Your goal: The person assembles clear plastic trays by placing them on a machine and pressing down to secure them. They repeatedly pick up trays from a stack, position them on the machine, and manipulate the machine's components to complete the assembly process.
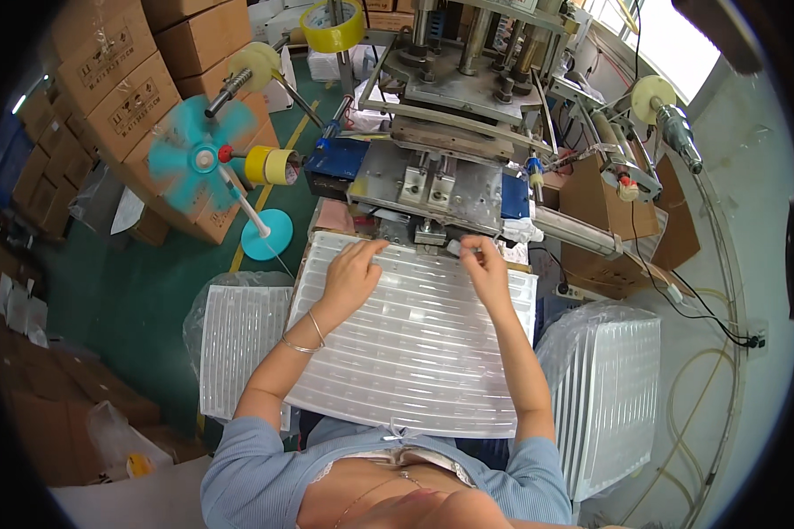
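A large white ribbed plastic tray (406,353) lies in front of me, with rows of shallow slots that seem to hold small clear or shiny pieces. My left hand (355,267) rests over its far left part, fingers apart and bent toward the machine. Near the tray's far edge, my right hand (485,260) is closed, thumb and fingertips together, at a small whitish piece (454,248) too small to name exactly. Just beyond the hands is a metal press machine (428,189) with a small metal fixture block (430,234) at its front.
A stack of similar white trays (609,397) in plastic wrap stands at right, another tray (243,348) at left. A turquoise fan (205,159) is by cardboard boxes (137,106). Yellow tape rolls (331,25) hang on a stand. Cables (692,309) run along the right wall.
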